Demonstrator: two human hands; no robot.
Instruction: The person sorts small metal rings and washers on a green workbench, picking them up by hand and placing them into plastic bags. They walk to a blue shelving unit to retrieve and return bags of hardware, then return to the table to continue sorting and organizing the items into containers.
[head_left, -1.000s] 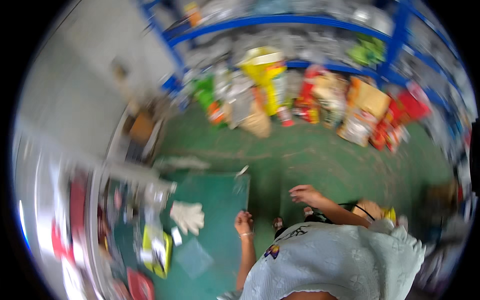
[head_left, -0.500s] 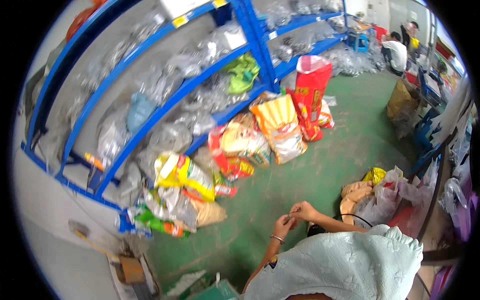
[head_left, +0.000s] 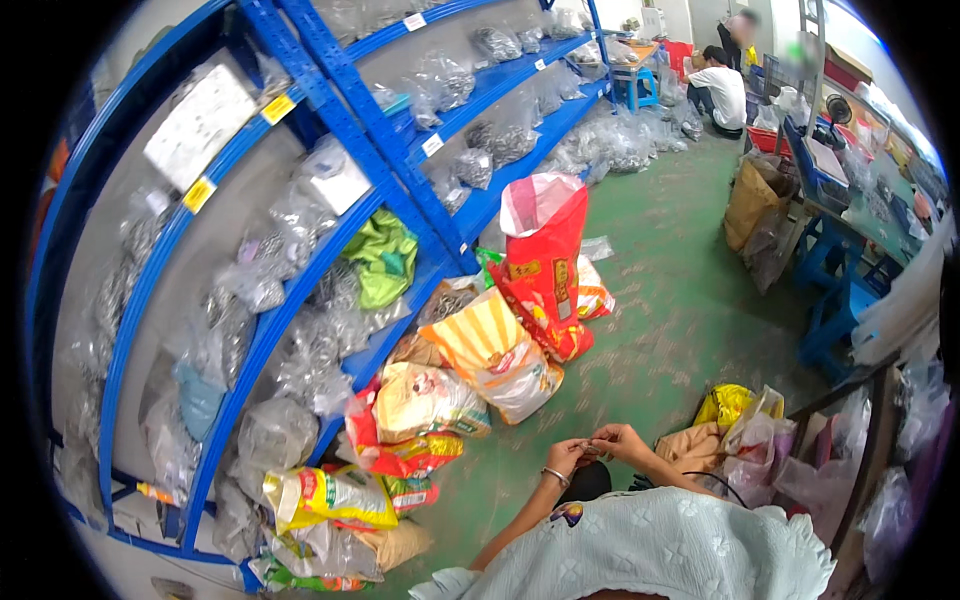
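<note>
Swinging our view further along the blue shelving [head_left: 330,250], we are pinching a tiny, light-looking item [head_left: 590,449] between left hand [head_left: 567,459] and right hand [head_left: 622,441], fingertips closed on it above our lap.

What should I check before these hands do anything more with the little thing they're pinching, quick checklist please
1. Both hands in view: ok. Left hand and right hand meet above the green floor.
2. Small item pinched between the fingertips: cannot tell what it is, too small.
3. Grip secure: cannot tell.
4. Bracelet clear of the fingers: ok, on the left wrist.
5. Floor right under the hands bare: ok; striped sack and yellow bag lie apart.
6. Seated person far off: ok.
</note>
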